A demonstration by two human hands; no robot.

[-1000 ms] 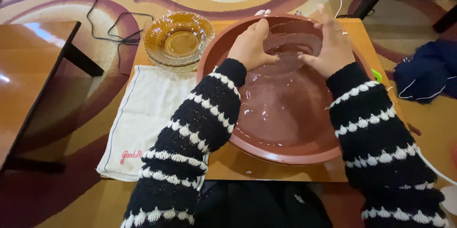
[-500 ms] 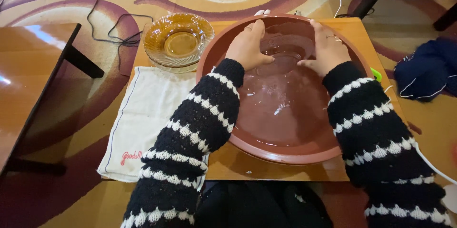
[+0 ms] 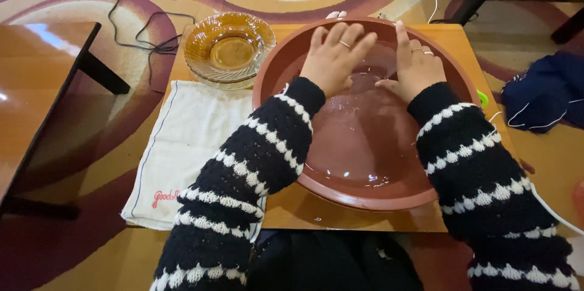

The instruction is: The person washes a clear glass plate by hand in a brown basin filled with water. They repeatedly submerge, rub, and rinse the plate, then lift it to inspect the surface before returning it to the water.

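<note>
Since a second ago, both hands have been lifted from the submerged clear glass dish (image 3: pixel 365 81) to lie flatter above the water. The left hand (image 3: pixel 333 57) is spread, fingers wide, holding nothing. The right hand (image 3: pixel 415 66) is extended, thumb touching the water. The dish lies in the brown basin (image 3: pixel 365 197), beside the amber glass bowl (image 3: pixel 228 48).
</note>
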